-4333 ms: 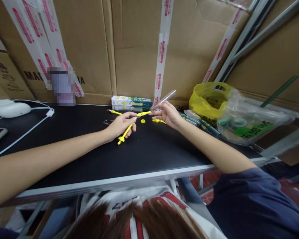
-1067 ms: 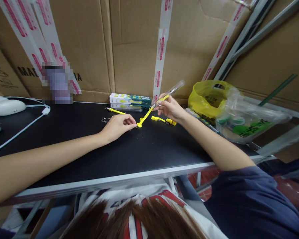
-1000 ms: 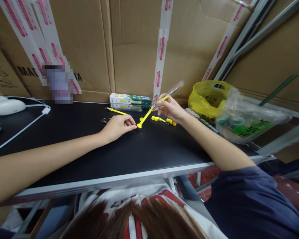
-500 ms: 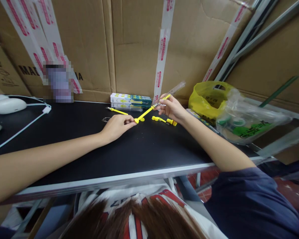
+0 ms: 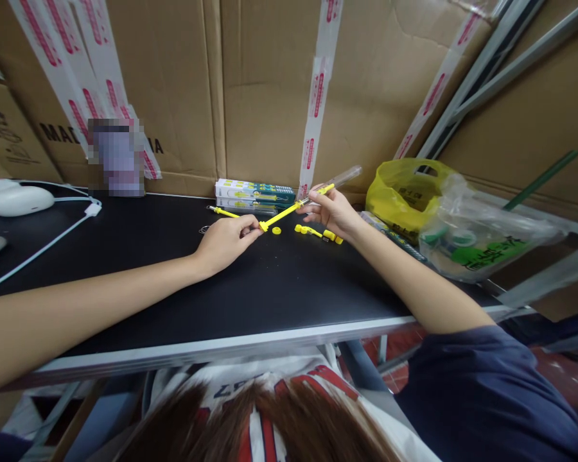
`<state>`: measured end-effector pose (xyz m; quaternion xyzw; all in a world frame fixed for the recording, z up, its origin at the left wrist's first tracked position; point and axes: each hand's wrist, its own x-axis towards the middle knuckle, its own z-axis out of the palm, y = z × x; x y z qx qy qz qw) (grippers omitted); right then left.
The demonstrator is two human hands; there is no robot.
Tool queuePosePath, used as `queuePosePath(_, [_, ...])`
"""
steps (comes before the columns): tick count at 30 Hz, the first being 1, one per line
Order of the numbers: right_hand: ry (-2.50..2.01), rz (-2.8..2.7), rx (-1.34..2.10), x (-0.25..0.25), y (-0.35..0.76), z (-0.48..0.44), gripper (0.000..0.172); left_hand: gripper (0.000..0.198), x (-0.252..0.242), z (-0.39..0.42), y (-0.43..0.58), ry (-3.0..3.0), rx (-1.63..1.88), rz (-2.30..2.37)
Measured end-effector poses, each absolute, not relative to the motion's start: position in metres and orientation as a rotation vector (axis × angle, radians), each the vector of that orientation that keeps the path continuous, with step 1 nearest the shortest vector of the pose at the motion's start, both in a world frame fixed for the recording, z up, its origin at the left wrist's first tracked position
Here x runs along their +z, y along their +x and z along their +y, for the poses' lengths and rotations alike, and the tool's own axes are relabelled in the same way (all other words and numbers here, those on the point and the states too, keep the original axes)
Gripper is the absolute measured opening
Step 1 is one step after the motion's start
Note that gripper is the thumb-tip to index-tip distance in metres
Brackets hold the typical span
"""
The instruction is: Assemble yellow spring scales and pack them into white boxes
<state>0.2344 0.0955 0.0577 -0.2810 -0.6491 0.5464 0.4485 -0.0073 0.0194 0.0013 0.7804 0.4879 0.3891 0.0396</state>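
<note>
A thin yellow rod-shaped device [image 5: 282, 215] with a clear tube at its far end is held slantwise above the table between my hands. My left hand [image 5: 228, 242] pinches its lower left end with thumb and fingers. Round its upper part, near the clear tube [image 5: 343, 178], the fingers of my right hand [image 5: 332, 210] are closed. Just below the rod lies a small yellow ring [image 5: 276, 230]. Several small yellow parts [image 5: 318, 233], some with dark springs, lie under my right hand. Behind my left hand is another yellow rod [image 5: 223, 212], partly hidden.
Printed boxes [image 5: 254, 192] are stacked against the cardboard at the back. On the right stand a yellow plastic bag [image 5: 404, 199] and a clear bag [image 5: 481, 237] with a green straw. White cables [image 5: 48, 247] and a white device [image 5: 19, 200] occupy the left side.
My left hand and the rod's lower end have risen slightly, and the yellow ring now shows clear of the rod. The clear tube tilts a little lower.
</note>
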Motion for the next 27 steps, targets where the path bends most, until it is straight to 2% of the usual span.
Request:
queuePosePath(14, [-0.716,-1.752,1.383,0.030,0.204,0.066,0.042,0.029,0.000,0.015,-0.004,2.500,1.149,1.475])
queuePosePath(27, [-0.717,-1.729,1.386,0.023,0.200,0.063,0.039,0.026,0.000,0.013,-0.004,2.555,1.077,1.507])
